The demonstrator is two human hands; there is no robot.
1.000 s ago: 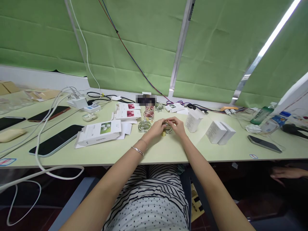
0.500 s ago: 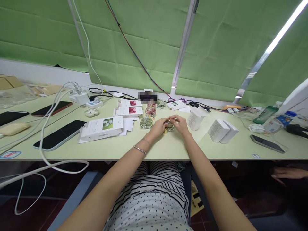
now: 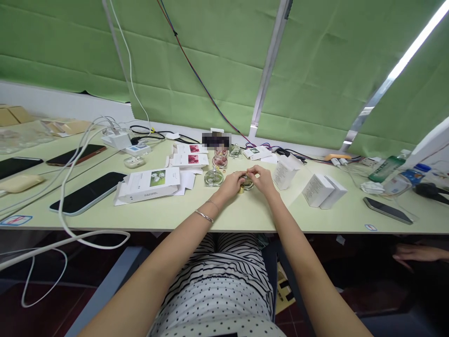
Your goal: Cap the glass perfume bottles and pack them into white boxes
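A round clear glass perfume bottle [image 3: 247,182] stands on the table between my two hands and is partly covered by them. My left hand [image 3: 231,183] is closed around the bottle's left side. At the bottle's neck, my right hand [image 3: 261,179] pinches with thumb and fingers; the small part in the pinch is too hidden to make out. A gold cap [image 3: 241,190] sits just under my left fingers. To the left stands another clear perfume bottle [image 3: 213,178]. Behind it are pink perfume bottles [image 3: 220,161] and a further clear bottle [image 3: 235,150].
Opened white cartons [image 3: 150,183] and flower-printed boxes [image 3: 191,160] lie left. White boxes [image 3: 318,189] stand right, near a phone [image 3: 387,210] and a green bottle [image 3: 389,166]. Cables and another phone [image 3: 89,193] are at left. A co-worker's hand [image 3: 414,252] shows lower right.
Both hands stay at the same bottle, the right one still at its neck. The view has shifted very slightly; nothing on the table has visibly moved.
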